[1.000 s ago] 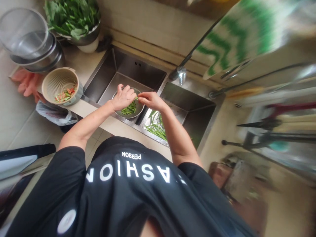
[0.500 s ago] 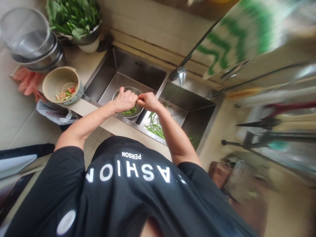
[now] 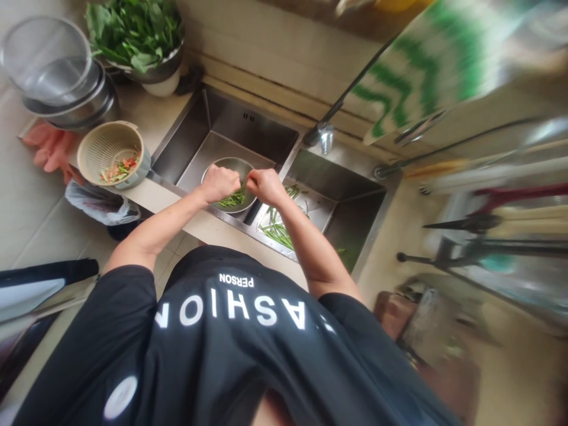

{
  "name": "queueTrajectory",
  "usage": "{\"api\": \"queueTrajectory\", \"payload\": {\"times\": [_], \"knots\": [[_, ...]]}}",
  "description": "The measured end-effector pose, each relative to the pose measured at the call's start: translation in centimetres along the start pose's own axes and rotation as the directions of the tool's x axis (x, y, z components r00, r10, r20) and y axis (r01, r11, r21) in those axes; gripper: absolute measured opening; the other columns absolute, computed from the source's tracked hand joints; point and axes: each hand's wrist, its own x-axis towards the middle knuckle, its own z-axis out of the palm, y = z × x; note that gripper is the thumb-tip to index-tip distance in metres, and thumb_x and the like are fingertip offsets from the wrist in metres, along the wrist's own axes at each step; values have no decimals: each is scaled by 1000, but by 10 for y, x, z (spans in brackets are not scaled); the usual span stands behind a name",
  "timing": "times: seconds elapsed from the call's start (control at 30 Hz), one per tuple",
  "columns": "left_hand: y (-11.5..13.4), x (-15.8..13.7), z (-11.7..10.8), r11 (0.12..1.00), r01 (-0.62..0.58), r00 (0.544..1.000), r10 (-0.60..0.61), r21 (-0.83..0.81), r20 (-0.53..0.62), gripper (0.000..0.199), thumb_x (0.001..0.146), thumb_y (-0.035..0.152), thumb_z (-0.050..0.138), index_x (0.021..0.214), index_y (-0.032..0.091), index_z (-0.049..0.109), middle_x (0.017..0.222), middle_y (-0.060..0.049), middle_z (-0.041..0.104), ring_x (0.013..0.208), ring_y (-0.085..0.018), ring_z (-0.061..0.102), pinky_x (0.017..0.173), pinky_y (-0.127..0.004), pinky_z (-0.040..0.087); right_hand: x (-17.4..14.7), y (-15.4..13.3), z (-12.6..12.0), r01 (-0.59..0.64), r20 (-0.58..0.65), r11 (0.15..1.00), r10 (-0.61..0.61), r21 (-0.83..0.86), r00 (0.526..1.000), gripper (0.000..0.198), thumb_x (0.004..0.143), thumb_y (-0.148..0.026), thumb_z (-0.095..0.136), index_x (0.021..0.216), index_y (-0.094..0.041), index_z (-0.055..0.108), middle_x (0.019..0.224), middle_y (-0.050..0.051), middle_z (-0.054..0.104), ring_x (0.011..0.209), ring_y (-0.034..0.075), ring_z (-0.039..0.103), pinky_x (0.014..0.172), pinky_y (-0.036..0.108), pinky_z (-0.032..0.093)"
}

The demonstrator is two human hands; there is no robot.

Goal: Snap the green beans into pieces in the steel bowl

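My left hand (image 3: 222, 183) is closed above a round metal bowl (image 3: 214, 164) in the left basin of the sink. Short pieces of green stalk (image 3: 233, 200) lie in that bowl. My right hand (image 3: 267, 186), also closed, is held just to the right, with a small gap between the two fists. Whatever the fingers pinch is too small or hidden to make out. Long thin green stalks (image 3: 276, 229) lie in the right basin, partly covered by my right forearm.
A beige strainer basket (image 3: 91, 145) with red and green scraps stands left of the sink (image 3: 175, 133). Behind it are stacked metal bowls (image 3: 80, 112), pink gloves (image 3: 47, 145) and a bowl of leafy greens (image 3: 137, 35). The faucet (image 3: 326, 137) is between the basins; a plastic bag (image 3: 100, 201) hangs below.
My hands met over the bowl before and are now slightly apart. The left hand has moved a little left and its raised thumb has folded down.
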Motion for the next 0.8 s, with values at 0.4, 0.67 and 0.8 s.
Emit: {"api": "queueTrajectory", "payload": {"times": [0.4,0.67,0.8], "knots": [[31,-6,22,810,100,985,-162,-578,-58,26,84,40,60,82,15,66,64,1,61,60,-12,51,65,-26,38,3,13,21,-26,0,94,258,995,966,17,86,-33,64,90,-26,49,112,-1,70,114,14,65,106,36,48],[24,-12,-5,998,-14,997,18,-61,78,30,87,36,53,79,16,73,83,-10,70,73,-20,59,62,-30,34,-14,13,-20,162,22,939,-177,302,984,34,82,-32,62,115,-23,62,132,9,61,128,28,51,107,45,40],[24,-13,-15,989,-82,992,68,127,110,32,90,35,50,85,15,74,92,-12,69,82,-23,63,67,-32,39,-16,-3,-24,283,304,892,-177,-353,936,29,91,-23,45,104,-16,70,105,15,68,104,28,55,87,41,42]]}}
